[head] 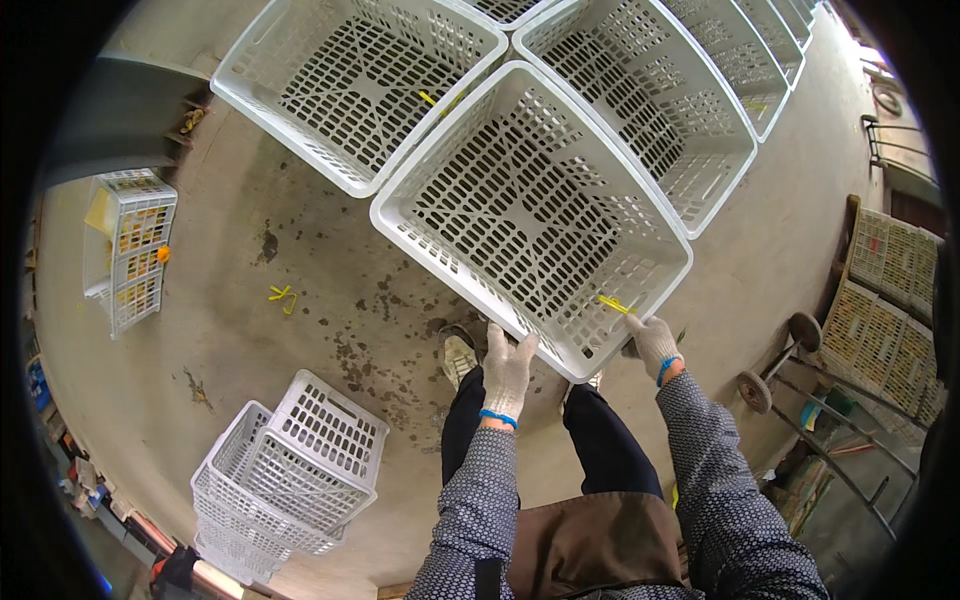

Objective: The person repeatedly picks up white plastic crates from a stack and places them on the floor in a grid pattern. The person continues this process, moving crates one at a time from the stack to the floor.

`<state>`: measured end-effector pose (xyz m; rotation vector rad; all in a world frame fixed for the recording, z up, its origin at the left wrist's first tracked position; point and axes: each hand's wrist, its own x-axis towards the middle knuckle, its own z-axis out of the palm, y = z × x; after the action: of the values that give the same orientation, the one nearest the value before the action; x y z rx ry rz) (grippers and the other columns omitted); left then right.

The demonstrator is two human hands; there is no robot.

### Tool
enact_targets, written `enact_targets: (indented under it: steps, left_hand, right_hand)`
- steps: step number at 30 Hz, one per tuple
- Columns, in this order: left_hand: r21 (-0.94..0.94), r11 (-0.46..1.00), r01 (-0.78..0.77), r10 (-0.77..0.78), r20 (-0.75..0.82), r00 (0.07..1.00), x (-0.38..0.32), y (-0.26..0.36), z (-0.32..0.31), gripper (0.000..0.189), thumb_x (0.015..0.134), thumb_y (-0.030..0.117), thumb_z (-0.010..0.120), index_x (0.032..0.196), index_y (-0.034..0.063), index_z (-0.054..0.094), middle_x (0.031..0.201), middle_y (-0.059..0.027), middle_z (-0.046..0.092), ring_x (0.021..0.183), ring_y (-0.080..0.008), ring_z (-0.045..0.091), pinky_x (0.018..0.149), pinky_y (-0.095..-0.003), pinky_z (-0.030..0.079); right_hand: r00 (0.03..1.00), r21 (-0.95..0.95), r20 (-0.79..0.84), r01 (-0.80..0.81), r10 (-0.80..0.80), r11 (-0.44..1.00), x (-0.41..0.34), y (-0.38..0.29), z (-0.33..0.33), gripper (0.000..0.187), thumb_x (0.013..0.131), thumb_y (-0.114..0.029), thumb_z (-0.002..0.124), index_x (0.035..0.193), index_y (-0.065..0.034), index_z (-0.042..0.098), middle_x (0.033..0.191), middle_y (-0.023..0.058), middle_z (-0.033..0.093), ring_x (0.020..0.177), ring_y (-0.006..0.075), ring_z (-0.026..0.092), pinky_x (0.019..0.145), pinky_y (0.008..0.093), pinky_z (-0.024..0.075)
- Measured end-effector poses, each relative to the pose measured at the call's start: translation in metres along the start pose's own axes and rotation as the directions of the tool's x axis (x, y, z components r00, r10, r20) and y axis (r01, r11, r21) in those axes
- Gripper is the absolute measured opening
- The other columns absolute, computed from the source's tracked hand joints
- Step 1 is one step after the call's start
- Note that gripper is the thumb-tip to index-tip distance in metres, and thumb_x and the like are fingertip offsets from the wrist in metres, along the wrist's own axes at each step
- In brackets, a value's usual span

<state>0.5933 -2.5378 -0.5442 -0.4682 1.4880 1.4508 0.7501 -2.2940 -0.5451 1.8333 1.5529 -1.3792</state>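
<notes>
A large white slatted plastic crate (532, 225) stands before me with nothing in it but a yellow strap (616, 304) at its near right end wall. My left hand (508, 371), in a knitted glove with a blue cuff, is at the rim of its near side, the fingertips partly behind the wall. Around the rim at the right corner, close by the yellow strap, my gloved right hand (652, 341) grips the crate. Two similar crates touch or nearly touch it: one (367, 90) at the upper left, another (637, 97) at the upper right.
More white crates (750, 60) run in a row toward the upper right. Stacked smaller crates (300, 465) stand on the concrete floor at lower left. A crate of yellow-orange things (139, 247) lies farther left. A hand truck (795, 375) is at right. Yellow strapping (283, 297) lies on the floor.
</notes>
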Motion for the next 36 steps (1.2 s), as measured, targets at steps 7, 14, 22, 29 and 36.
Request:
enact_targets:
  steps: [7, 14, 22, 29, 36]
  left_hand:
    - [0.002, 1.000, 0.023, -0.023, 0.001, 1.000, -0.002, 0.016, -0.017, 0.055, 0.095, 0.017, 0.067, 0.142, -0.0059, 0.050, 0.133, -0.0178, 0.063, 0.120, -0.0238, 0.062, 0.107, -0.0359, 0.048]
    - [0.235, 0.965, -0.113, 0.128, -0.050, 0.990, 0.002, 0.011, -0.020, 0.058, 0.095, 0.028, 0.070, 0.139, -0.0047, 0.053, 0.130, -0.0239, 0.069, 0.119, -0.0343, 0.068, 0.105, -0.0428, 0.051]
    - [0.733, 0.677, -0.063, 0.386, -0.281, 0.879, 0.014, 0.075, -0.040, 0.064, 0.097, 0.034, 0.070, 0.142, -0.0050, 0.047, 0.138, -0.0322, 0.060, 0.123, -0.0457, 0.064, 0.102, -0.0528, 0.054]
    - [0.952, 0.047, -0.304, 0.746, 0.169, 0.644, 0.139, 0.223, -0.044, 0.097, 0.089, 0.049, 0.082, 0.159, -0.0004, 0.036, 0.146, -0.0229, 0.055, 0.137, -0.0404, 0.054, 0.122, -0.0547, 0.041]
    - [0.972, -0.227, 0.064, 0.670, 0.108, 0.735, 0.220, 0.246, -0.035, 0.029, 0.108, 0.022, 0.060, 0.127, 0.0014, 0.055, 0.096, -0.0125, 0.070, 0.084, -0.0233, 0.075, 0.061, -0.0305, 0.064]
  right_hand:
    - [0.808, -0.682, -0.020, 0.420, -0.589, 0.599, -0.042, -0.129, -0.014, 0.028, 0.100, -0.023, 0.067, 0.119, -0.0034, 0.069, 0.100, 0.0204, 0.078, 0.089, 0.0315, 0.077, 0.081, 0.0415, 0.0595]
    - [0.749, -0.556, 0.262, 0.633, -0.609, 0.539, -0.056, -0.188, 0.053, 0.035, 0.096, -0.017, 0.070, 0.129, -0.0036, 0.064, 0.108, 0.0225, 0.074, 0.099, 0.0361, 0.075, 0.088, 0.0430, 0.0585]
    - [0.632, -0.791, 0.318, 0.588, -0.706, 0.170, -0.033, -0.292, 0.038, 0.077, 0.092, -0.033, 0.082, 0.153, -0.0025, 0.046, 0.152, 0.0271, 0.051, 0.130, 0.0456, 0.060, 0.107, 0.0490, 0.0533]
    - [0.485, -0.814, 0.547, 0.499, -0.683, -0.298, 0.031, -0.447, 0.098, 0.084, 0.095, -0.054, 0.074, 0.160, -0.0129, 0.041, 0.159, 0.0217, 0.046, 0.142, 0.0391, 0.050, 0.115, 0.0571, 0.0481]
    - [0.504, -0.786, 0.614, 0.463, -0.608, -0.410, 0.095, -0.510, 0.145, 0.048, 0.108, -0.057, 0.049, 0.142, -0.0280, 0.066, 0.116, 0.0099, 0.075, 0.110, 0.0273, 0.072, 0.098, 0.0503, 0.0540]
